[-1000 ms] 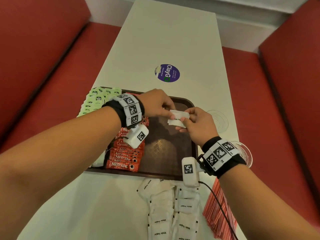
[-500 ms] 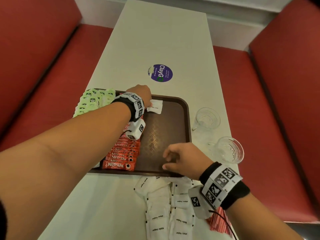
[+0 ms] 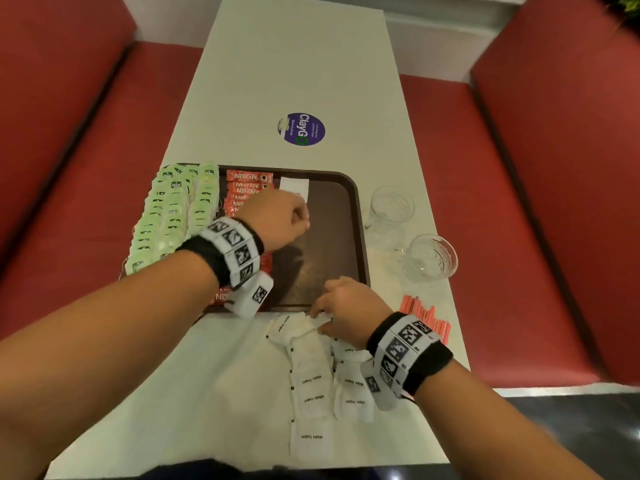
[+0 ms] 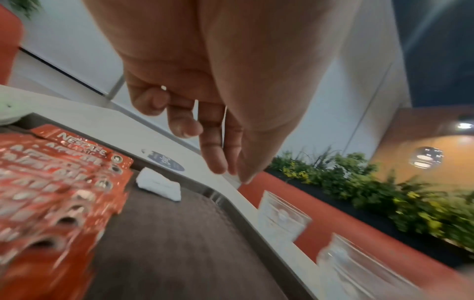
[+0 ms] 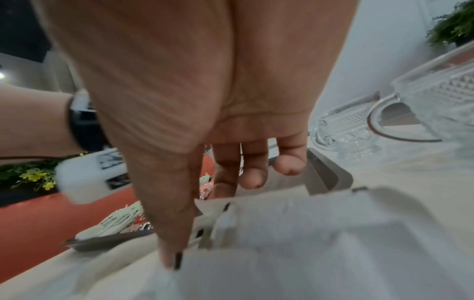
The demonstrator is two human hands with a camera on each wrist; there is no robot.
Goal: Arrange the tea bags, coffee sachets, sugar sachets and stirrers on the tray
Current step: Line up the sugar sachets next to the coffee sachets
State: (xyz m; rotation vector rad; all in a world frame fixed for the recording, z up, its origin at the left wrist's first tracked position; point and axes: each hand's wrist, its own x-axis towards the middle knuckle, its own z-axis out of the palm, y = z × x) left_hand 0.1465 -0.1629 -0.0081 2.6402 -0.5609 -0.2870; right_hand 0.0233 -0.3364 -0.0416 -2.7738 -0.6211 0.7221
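Sugar step: right hand (image 3: 346, 308) pinches a sugar sachet (image 3: 304, 323) at the tray's (image 3: 356, 237) six o'clock; left hand (image 3: 280, 220) loosely curled, empty; next, carry it toward twelve.

We sit at a long white table (image 3: 294, 74), red benches (image 3: 519, 202) on both sides, green plants (image 4: 384, 192) beyond.

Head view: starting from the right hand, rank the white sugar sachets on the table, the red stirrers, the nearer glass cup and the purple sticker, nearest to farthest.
From the right hand:
1. White sugar sachets, under its fingertips, on the table's near side.
2. Red stirrers, just right of the wrist.
3. Nearer glass cup, to the right, slightly farther away.
4. Purple sticker, beyond the tray, mid-table.
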